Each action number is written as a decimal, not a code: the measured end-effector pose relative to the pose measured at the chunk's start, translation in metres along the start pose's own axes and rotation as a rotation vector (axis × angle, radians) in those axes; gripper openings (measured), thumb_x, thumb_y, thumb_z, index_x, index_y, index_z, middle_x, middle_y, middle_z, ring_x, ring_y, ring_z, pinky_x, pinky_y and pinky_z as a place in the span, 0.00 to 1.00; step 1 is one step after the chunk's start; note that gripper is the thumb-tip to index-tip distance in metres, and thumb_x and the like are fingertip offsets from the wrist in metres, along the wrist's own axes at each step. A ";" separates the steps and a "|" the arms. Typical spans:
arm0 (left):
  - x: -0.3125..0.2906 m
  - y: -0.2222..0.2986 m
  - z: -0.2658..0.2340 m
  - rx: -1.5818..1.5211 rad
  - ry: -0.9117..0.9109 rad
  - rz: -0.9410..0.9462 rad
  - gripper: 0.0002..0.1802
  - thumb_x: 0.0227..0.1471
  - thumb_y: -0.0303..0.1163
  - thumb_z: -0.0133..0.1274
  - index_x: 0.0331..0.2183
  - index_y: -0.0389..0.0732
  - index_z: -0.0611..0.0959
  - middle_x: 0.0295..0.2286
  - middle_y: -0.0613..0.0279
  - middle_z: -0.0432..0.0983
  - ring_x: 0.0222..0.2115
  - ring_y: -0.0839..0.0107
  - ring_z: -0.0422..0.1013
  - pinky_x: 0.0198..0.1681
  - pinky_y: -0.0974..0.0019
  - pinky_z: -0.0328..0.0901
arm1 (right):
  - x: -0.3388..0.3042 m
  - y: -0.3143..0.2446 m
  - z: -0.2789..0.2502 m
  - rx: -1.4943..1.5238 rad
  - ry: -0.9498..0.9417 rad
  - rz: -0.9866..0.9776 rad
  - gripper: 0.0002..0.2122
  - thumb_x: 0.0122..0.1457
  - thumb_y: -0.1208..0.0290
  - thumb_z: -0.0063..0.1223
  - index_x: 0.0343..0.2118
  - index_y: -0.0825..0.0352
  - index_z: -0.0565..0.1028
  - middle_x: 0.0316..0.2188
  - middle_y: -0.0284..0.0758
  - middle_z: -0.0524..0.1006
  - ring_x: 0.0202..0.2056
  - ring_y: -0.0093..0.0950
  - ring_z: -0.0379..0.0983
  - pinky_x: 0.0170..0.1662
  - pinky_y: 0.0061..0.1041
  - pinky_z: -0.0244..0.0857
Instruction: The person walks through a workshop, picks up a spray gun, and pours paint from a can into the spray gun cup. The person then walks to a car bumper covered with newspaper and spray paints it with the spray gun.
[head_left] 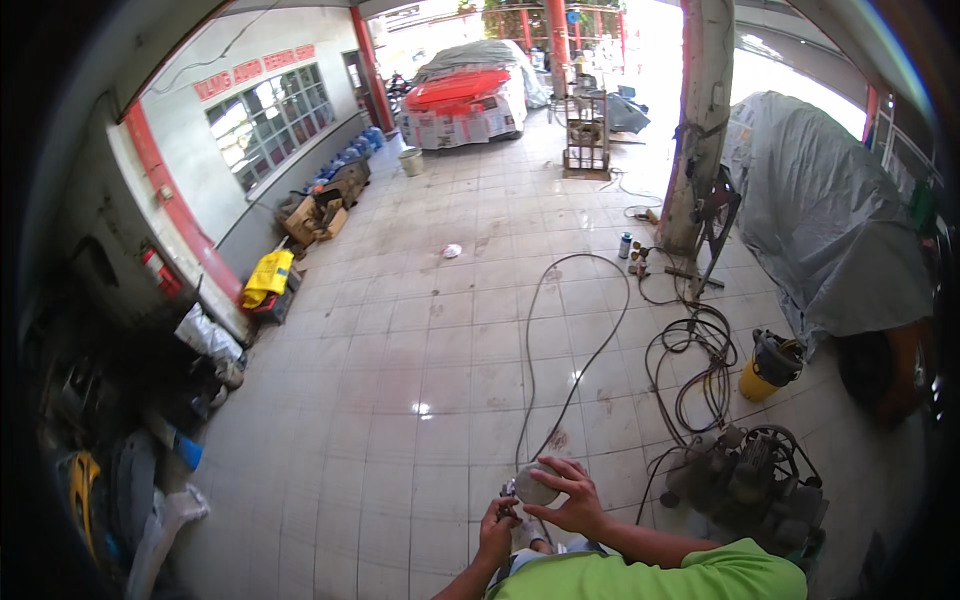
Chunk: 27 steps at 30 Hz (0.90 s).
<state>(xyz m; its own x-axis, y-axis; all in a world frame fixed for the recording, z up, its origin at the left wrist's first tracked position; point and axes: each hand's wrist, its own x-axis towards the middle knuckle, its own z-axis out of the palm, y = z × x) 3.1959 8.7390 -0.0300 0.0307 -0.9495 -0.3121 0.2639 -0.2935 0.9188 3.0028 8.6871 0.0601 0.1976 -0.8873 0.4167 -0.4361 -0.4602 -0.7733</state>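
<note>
Grey and rounded, a small metal cup-shaped tool (pixel 536 487) with a black air hose (pixel 575 380) running from it sits low in the view, held over the pale tiled floor (pixel 400 340). The right hand (pixel 572 498) has its grip curled over the top and side of the grey cup, fingers spread around it. The left hand (pixel 497 525) is closed narrowly on the dark lower part of the same tool, just beneath the cup; what exactly the fingertips pinch there is too small to tell. Both forearms come up from the lower edge, the right one out of a bright green sleeve (pixel 660 575).

The hose loops away across the tiles toward a painted concrete pillar (pixel 695 130). Just right of the hands stands a grimy air compressor (pixel 750 475), with coiled black cables (pixel 695 360) beyond it and a yellow canister with a dark top (pixel 768 368) nearby. A grey fabric cover (pixel 820 210) drapes a vehicle at right.
</note>
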 end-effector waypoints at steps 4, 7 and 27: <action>0.130 0.051 0.005 0.053 -0.037 -0.024 0.20 0.46 0.17 0.52 0.44 0.40 0.78 0.31 0.66 0.71 0.33 0.75 0.69 0.40 0.71 0.69 | 0.100 0.049 0.017 -0.139 0.136 0.018 0.30 0.41 0.60 0.77 0.51 0.58 0.81 0.57 0.37 0.76 0.57 0.39 0.70 0.61 0.38 0.60; 0.232 0.064 0.016 -0.004 -0.057 -0.061 0.20 0.46 0.17 0.53 0.44 0.40 0.78 0.31 0.66 0.71 0.33 0.75 0.69 0.40 0.70 0.69 | 0.175 0.105 0.033 -0.152 0.194 0.106 0.34 0.43 0.60 0.76 0.57 0.60 0.77 0.59 0.35 0.74 0.58 0.39 0.67 0.63 0.40 0.57; 0.826 0.299 -0.126 0.090 0.481 0.281 0.19 0.46 0.16 0.64 0.30 0.44 0.70 0.29 0.68 0.72 0.30 0.78 0.70 0.35 0.72 0.66 | 0.783 0.360 0.352 0.065 -0.675 0.250 0.16 0.55 0.64 0.58 0.43 0.65 0.72 0.44 0.43 0.75 0.52 0.44 0.69 0.53 0.39 0.66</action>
<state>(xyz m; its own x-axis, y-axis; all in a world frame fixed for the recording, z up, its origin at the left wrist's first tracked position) 3.4219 7.8808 -0.0439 0.5298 -0.8412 -0.1079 0.0993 -0.0649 0.9929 3.3099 7.8169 -0.0604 0.6074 -0.7808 -0.1465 -0.4903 -0.2234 -0.8424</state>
